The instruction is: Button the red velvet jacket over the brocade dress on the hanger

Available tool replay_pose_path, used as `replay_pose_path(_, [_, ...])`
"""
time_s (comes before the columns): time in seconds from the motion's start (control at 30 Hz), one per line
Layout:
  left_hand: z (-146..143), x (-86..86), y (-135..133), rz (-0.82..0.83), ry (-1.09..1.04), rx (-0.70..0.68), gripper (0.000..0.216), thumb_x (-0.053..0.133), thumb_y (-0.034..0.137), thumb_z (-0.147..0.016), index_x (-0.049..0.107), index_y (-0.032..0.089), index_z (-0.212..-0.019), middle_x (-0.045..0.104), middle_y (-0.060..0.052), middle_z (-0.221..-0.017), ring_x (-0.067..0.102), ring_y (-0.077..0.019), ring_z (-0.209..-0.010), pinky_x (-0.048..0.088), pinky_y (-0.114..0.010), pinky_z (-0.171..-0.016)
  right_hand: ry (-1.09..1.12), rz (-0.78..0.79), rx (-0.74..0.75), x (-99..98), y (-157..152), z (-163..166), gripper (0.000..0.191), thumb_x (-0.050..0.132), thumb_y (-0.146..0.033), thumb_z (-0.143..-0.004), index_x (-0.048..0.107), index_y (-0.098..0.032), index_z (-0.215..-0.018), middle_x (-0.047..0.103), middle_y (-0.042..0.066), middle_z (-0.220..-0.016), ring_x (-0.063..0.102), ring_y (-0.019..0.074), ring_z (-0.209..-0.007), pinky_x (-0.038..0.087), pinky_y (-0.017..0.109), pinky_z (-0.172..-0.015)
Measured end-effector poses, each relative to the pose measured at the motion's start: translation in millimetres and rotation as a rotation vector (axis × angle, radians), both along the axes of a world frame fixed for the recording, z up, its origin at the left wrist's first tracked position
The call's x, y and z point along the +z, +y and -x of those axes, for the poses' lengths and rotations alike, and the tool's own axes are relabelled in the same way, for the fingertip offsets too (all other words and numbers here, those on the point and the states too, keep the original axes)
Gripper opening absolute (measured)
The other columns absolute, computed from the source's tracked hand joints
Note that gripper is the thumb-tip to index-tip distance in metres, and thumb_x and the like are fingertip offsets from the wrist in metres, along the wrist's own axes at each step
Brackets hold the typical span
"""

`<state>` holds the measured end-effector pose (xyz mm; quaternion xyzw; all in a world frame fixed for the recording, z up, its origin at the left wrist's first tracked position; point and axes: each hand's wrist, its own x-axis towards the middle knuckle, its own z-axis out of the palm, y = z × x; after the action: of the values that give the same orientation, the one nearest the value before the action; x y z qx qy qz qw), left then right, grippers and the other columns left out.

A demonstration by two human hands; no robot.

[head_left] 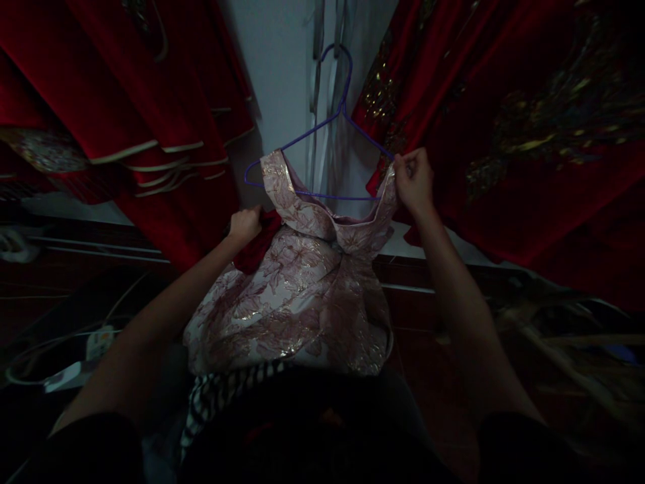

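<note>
Dress: the pale pink, metallic-patterned dress [307, 289] lies between the two forearms, its long axis running from the neckline, away from the person, down to the lap
Hanger: the purple hanger [344, 106] spans the neckline, hook pointing away from the body; the left strap [278, 176] loops over one arm, whose end pokes out beyond it
Right hand: thumb and fingers of the right hand [416, 180] pinch the right strap [389, 185] at the hanger's end, hiding that tip
Left hand: the left hand [245, 225] is curled tight, seemingly around a dark red cloth [256, 245] beside the bodice
Nearer: the right hand touches the hanger end; the left sits below and outside the opposite end, apart from it
Around: red garments [125, 81] hang on both sides
</note>
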<state>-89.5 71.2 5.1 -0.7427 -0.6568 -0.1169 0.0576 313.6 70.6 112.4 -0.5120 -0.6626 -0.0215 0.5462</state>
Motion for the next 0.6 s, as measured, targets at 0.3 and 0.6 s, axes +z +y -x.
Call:
replay_pose_path(0.3, [81.5, 9.3, 31.8, 0.036, -0.741, 0.063, 0.020, 0.066, 0.038, -0.075, 0.069, 0.020, -0.080, 0.066, -0.002, -0.070, 0.057, -0.0176, -0.062, 0.051, -0.033, -0.068, -0.068, 0.037, -0.053, 7.9, -10.6, 6.5, 0.044, 0.033, -0.059, -0.094, 0.054, -0.023, -0.108, 0.060, 0.006, -0.089, 0.062, 0.0215, -0.087, 0.048, 0.041, -0.081])
replay_pose_path(0.6, [27.1, 130.1, 61.2, -0.278, -1.025, -0.002, 0.014, 0.054, 0.018, -0.090, 0.060, 0.015, -0.078, 0.047, 0.007, -0.052, 0.038, -0.0072, -0.055, 0.046, -0.027, -0.069, -0.080, 0.026, -0.091, 10.0, -23.0, 10.8, 0.044, 0.036, -0.059, -0.093, 0.053, -0.023, -0.111, 0.059, 0.007, -0.094, 0.060, 0.0260, -0.098, 0.044, 0.048, -0.091])
